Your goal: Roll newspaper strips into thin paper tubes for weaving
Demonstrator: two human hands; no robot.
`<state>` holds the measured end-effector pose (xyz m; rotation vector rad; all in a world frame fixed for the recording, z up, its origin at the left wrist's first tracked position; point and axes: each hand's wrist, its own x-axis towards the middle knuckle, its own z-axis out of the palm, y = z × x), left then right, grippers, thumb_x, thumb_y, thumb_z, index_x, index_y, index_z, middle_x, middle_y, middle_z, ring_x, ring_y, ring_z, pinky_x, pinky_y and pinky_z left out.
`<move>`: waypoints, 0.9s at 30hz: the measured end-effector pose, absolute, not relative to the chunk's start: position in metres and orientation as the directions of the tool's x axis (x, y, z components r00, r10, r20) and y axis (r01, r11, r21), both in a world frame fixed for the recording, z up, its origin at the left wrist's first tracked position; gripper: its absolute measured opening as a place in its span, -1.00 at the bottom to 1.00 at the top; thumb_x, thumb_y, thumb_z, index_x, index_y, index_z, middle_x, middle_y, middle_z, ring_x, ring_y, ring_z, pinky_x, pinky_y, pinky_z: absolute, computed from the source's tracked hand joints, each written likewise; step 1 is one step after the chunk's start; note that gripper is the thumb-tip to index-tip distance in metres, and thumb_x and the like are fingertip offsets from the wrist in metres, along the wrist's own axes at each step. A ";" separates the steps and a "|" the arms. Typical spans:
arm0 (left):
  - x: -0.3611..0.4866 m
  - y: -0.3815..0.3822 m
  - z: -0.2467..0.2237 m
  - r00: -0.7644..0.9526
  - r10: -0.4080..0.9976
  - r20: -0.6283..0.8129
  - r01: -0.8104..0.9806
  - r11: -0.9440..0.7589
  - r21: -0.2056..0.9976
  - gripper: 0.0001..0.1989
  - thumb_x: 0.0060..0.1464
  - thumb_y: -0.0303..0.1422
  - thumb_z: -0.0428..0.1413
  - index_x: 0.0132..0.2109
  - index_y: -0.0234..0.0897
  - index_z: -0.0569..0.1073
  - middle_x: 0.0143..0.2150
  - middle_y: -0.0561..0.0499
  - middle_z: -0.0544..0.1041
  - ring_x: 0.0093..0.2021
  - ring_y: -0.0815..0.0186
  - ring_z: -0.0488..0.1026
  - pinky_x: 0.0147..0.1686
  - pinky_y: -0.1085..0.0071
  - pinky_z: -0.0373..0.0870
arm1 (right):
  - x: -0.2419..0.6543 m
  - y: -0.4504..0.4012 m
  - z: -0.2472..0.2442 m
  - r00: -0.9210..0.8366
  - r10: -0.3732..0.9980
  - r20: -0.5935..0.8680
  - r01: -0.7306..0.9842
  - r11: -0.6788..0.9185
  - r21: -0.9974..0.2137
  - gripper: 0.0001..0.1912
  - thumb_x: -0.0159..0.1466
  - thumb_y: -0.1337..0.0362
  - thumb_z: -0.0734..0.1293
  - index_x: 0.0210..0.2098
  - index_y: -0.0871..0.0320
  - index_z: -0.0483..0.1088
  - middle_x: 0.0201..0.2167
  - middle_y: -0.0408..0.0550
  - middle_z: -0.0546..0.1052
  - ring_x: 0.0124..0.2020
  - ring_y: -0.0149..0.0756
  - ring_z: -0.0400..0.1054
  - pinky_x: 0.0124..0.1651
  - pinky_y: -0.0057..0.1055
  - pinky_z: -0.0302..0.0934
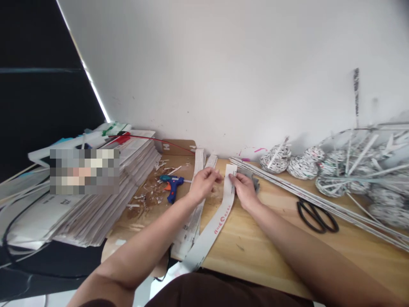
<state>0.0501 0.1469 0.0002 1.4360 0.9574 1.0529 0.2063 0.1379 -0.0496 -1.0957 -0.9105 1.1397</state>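
Note:
A long white paper strip (223, 219) with red and black print runs from my lap up over the table, its far end raised. My right hand (244, 189) pinches this strip by its right edge near the far end. Just left of the strip, my left hand (204, 184) is closed, thumb and fingers drawn together; anything between them is too small to make out. Under and beside my left forearm lies a stack of cut paper strips (195, 221). A blue glue gun (173, 187) rests on the brown board to the left. Behind my right hand sits a grey item (254, 182), partly covered.
Tall piles of folded paper (128, 187) fill the left side. Black-handled scissors (316, 216) lie right of my right forearm, beside long thin paper rods (306, 198). Woven paper shapes (303, 164) stand along the white wall (223, 85). Paper scraps (150, 196) litter the brown board.

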 end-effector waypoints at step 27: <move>0.060 0.150 -0.027 0.420 0.907 -0.025 -0.353 0.189 0.916 -0.51 -0.09 -0.17 0.30 -0.01 -0.30 0.48 -0.12 -0.11 0.50 -0.29 0.32 0.46 -0.52 0.50 0.46 | 0.209 0.133 -0.056 0.015 0.988 0.153 0.030 0.153 -0.988 -0.71 0.21 0.05 0.37 -0.30 0.18 0.45 -0.47 -0.12 0.45 -0.43 -0.33 0.29 -0.41 -0.46 0.18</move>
